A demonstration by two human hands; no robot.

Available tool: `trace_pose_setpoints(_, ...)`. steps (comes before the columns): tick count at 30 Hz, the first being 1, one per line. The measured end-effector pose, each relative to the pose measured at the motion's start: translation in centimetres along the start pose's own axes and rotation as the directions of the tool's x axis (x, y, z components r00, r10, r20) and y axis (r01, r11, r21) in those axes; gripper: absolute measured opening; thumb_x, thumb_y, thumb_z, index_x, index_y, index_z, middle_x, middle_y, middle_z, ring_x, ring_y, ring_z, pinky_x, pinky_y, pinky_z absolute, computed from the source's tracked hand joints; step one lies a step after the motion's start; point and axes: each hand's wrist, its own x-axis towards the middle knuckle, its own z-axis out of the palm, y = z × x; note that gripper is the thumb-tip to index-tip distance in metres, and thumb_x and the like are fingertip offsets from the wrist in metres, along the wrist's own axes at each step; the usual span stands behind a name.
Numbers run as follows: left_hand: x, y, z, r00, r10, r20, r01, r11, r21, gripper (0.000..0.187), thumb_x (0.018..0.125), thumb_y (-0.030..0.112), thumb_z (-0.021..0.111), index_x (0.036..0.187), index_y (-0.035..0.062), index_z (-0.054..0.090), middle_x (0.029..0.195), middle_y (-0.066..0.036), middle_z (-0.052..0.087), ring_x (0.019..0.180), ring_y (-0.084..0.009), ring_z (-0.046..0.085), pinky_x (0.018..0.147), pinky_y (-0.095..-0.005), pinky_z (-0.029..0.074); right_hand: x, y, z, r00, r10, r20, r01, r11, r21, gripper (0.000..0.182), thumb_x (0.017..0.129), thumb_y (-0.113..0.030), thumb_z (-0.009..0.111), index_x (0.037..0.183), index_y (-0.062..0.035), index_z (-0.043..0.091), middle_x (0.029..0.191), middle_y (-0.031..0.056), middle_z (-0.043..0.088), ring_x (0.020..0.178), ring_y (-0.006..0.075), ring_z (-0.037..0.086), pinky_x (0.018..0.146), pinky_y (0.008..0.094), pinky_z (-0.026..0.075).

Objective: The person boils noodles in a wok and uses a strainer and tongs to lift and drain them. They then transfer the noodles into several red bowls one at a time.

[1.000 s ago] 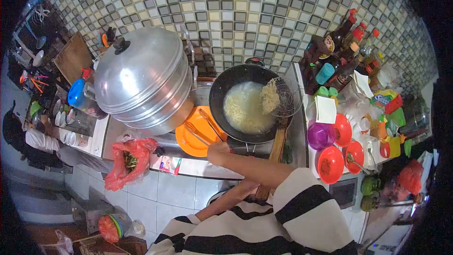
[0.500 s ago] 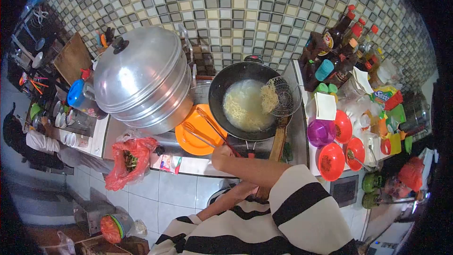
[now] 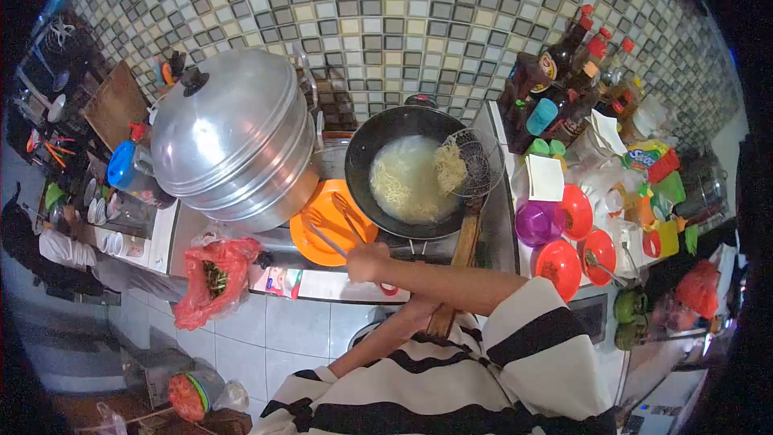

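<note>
My right hand [image 3: 368, 263] is closed around a pair of metal tongs [image 3: 328, 243], whose two arms spread apart over the orange plate [image 3: 320, 254]. Beneath my right forearm, my left hand [image 3: 425, 312] grips the long wooden handle [image 3: 465, 243] of a wire strainer [image 3: 473, 169]; its fingers are partly hidden. The strainer tilts at the right side of a black wok [image 3: 362, 141], with a clump of pale noodles [image 3: 449, 169] at its left side. More noodles [image 3: 391, 185] lie in the wok's cloudy water.
Left of the wok stands a large metal steamer [image 3: 233, 129]. A red plastic bag [image 3: 211, 278] with greens sits at the counter's front edge. At right are red bowls [image 3: 558, 271], a purple bowl [image 3: 538, 224] and several sauce bottles [image 3: 564, 52].
My right hand has shifted left and slightly down with the tongs, whose arms are wider apart. The view has moved a little. My left hand still holds the strainer handle.
</note>
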Motion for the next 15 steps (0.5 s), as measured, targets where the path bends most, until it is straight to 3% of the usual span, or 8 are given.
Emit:
trace_pose_setpoints(2,0.1,0.2,0.0,0.999,-0.028,0.034,0.029,1.000,-0.011,0.027,0.080,0.017,0.061,0.101,0.0046,0.048,0.087,-0.006,0.056,0.075,-0.0140,0.056,0.065,-0.0281,0.049,-0.7,-0.2,-0.4,0.986,0.021,-0.166,-0.002,0.993,0.115,0.030,0.076,-0.013,0.050,0.102,-0.0031,0.061,0.106,0.0156,0.055,0.101,0.0292,0.054,0.071,0.0431,0.046)
trace_pose_setpoints(5,-0.1,0.8,0.1,0.995,-0.064,0.082,0.067,0.997,-0.024,0.024,0.081,0.015,0.059,0.099,0.0044,0.048,0.083,-0.006,0.055,0.071,-0.0139,0.055,0.063,-0.0284,0.048,-3.1,-0.8,-2.2,0.956,0.061,-0.286,-0.032,0.994,0.104,0.031,0.076,-0.014,0.050,0.103,-0.0034,0.060,0.111,0.0193,0.051,0.103,0.0307,0.051,0.077,0.0420,0.045)
trace_pose_setpoints(9,-0.9,2.3,0.5,0.987,-0.099,0.126,0.103,0.994,-0.026,0.021,0.082,0.014,0.058,0.097,0.0041,0.048,0.079,-0.006,0.055,0.067,-0.0139,0.055,0.061,-0.0286,0.048,-5.4,0.4,-4.4,0.936,0.090,-0.341,-0.028,0.983,0.183,0.030,0.076,-0.014,0.049,0.102,-0.0004,0.059,0.105,0.0192,0.055,0.100,0.0318,0.053,0.075,0.0417,0.047)
trace_pose_setpoints(11,-1.4,3.0,0.8,0.993,-0.092,0.079,0.086,0.993,0.079,0.019,0.082,0.013,0.057,0.096,0.0037,0.048,0.077,-0.005,0.054,0.065,-0.0136,0.054,0.060,-0.0285,0.048,-7.4,1.4,-6.0,0.941,-0.026,-0.338,0.102,0.973,0.209,0.027,0.076,-0.013,0.049,0.095,0.0023,0.059,0.090,0.0203,0.059,0.088,0.0315,0.059,0.070,0.0430,0.049)
trace_pose_setpoints(12,-1.7,3.3,0.9,0.995,-0.087,0.055,0.079,0.988,0.132,0.019,0.082,0.013,0.056,0.096,0.0036,0.047,0.076,-0.005,0.053,0.064,-0.0135,0.053,0.059,-0.0285,0.048,-8.5,1.8,-6.5,0.939,-0.023,-0.342,0.101,0.972,0.211,0.027,0.076,-0.013,0.049,0.095,0.0023,0.059,0.090,0.0203,0.059,0.088,0.0315,0.059,0.070,0.0430,0.049)
trace_pose_setpoints(15,-2.5,4.4,1.2,0.998,-0.064,-0.009,0.064,0.955,0.288,0.017,0.082,0.012,0.054,0.094,0.0031,0.047,0.074,-0.005,0.052,0.061,-0.0131,0.052,0.057,-0.0283,0.047,-12.2,3.5,-7.7,0.841,0.019,-0.540,0.132,0.962,0.240,0.023,0.076,-0.019,0.050,0.091,-0.0030,0.054,0.086,0.0228,0.058,0.073,0.0345,0.060,0.065,0.0447,0.048)
